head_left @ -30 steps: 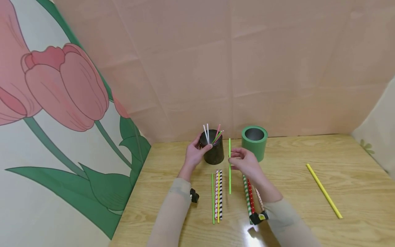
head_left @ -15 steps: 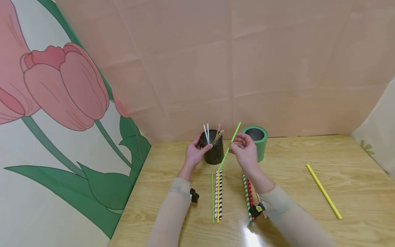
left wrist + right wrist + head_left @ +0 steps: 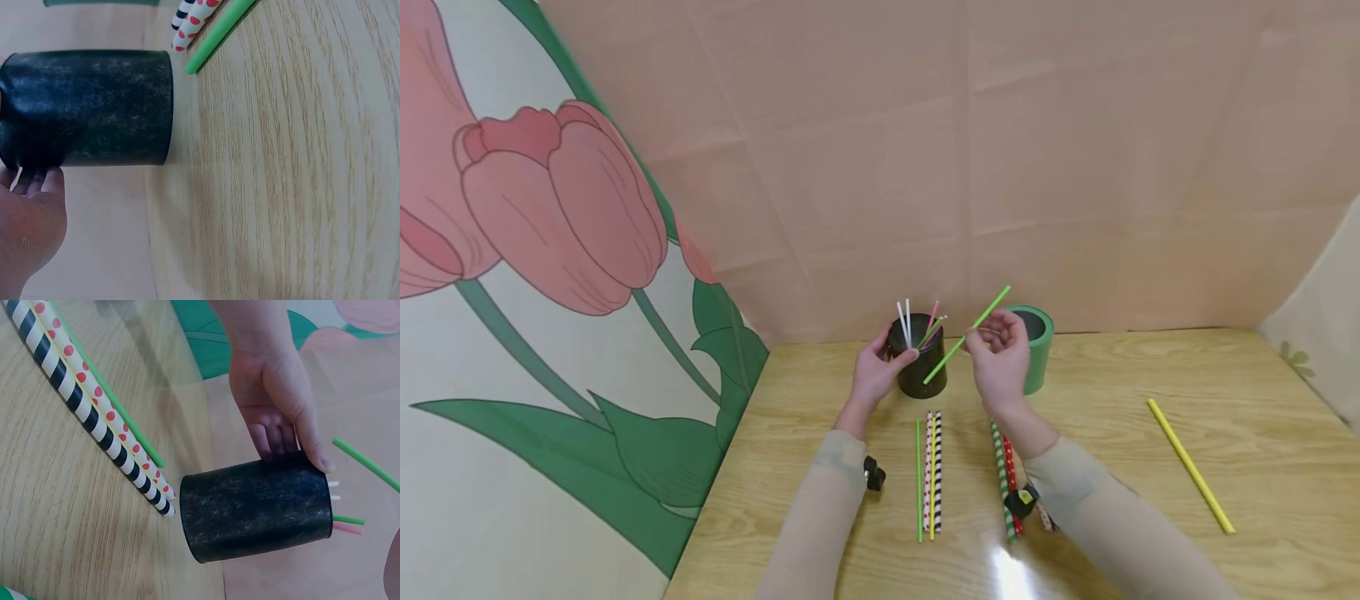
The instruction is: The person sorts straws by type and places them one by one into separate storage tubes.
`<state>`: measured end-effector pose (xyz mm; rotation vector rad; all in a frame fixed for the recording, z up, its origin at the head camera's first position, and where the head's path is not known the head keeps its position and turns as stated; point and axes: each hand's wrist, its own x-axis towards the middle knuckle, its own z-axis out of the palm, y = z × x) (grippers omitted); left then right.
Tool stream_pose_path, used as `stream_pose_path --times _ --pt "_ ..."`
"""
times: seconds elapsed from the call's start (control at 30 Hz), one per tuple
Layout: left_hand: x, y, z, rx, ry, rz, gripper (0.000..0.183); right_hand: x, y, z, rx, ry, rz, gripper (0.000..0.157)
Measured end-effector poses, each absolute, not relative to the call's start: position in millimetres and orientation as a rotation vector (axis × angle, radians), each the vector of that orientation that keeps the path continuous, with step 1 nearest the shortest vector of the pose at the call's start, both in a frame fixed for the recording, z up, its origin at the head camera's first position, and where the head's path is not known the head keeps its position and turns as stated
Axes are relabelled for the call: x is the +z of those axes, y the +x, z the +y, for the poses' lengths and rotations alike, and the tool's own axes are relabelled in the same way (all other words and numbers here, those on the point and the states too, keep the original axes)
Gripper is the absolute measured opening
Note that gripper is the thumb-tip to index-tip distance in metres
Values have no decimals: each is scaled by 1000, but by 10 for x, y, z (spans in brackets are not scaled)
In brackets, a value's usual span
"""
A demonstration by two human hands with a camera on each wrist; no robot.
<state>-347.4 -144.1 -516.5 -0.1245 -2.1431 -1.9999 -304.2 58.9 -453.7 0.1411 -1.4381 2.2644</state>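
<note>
Two hands work over one wooden table (image 3: 1097,383); the left hand (image 3: 874,371) is curved round one black cup (image 3: 913,375), thumb near the rim and fingers at the side, so its grip is closed to the cup's width; the right hand (image 3: 1002,358) pinches one green straw (image 3: 951,353) between thumb and finger, the other fingers loosely bent; that straw slants in the air, upper end to the right, lower end in front of the black cup in the head view, and whether it touches the cup I cannot tell; inside the cup stand five straws by the head view: two white straws (image 3: 907,321), two pink straws (image 3: 935,310) and one short-showing green one; one green cup (image 3: 1039,358) stands just behind the right hand; four straws lie side by side nearer the person: one plain green, one red-dotted white (image 3: 928,467), one thin yellow and one black-and-white striped (image 3: 938,475); to their right lie three more, one green-and-white striped (image 3: 1002,467), one red with white dots (image 3: 1011,475) and one pale patterned (image 3: 1047,517), mostly hidden by the right arm; one thick yellow straw (image 3: 1191,465) lies well apart at the right.
</note>
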Motion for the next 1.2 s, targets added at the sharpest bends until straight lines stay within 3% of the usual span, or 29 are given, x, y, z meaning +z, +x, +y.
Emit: stream_pose_path --times 0.83,1.2 --pt "-5158 -3466 -1439 -2009 -143 -2157 83 -4465 -3332 461 2014 190 -1421 43" --pt "-5156 -3462 -1434 -2006 -127 -2163 83 -4342 -3268 385 1990 201 -1557 39"
